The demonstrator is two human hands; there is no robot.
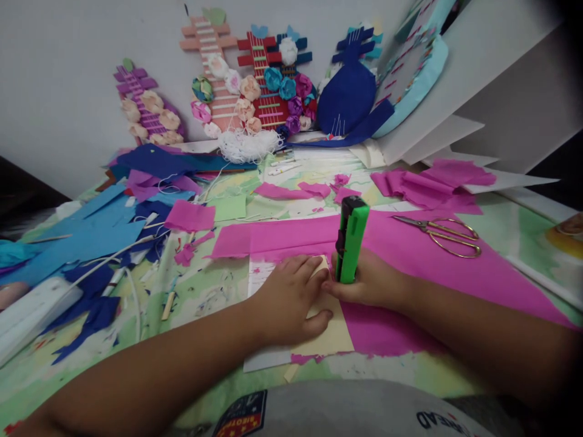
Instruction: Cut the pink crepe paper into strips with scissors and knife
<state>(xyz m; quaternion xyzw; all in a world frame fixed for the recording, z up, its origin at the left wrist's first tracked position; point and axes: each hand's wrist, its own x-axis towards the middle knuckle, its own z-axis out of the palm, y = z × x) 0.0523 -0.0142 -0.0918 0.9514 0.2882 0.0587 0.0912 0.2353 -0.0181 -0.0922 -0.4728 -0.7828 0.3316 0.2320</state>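
My right hand (371,280) is closed round a green and black utility knife (353,240), held upright with its lower end at the edge of a cream card (328,340). The blade itself is hidden. My left hand (291,300) lies flat on that card with the fingers spread, its fingertips close to my right hand. Under the card are a large sheet of magenta crepe paper (387,328) and a white printed sheet (257,355). Gold-handled scissors (439,233) lie on the magenta paper, to the right of the knife.
Flower-trimmed, lute-shaped crafts (268,91) lean on the back wall, with white string (250,145) heaped before them. Blue paper scraps (104,218) and a white power strip (34,315) lie at left. Crumpled magenta paper (432,185) and white boards (460,79) are at back right.
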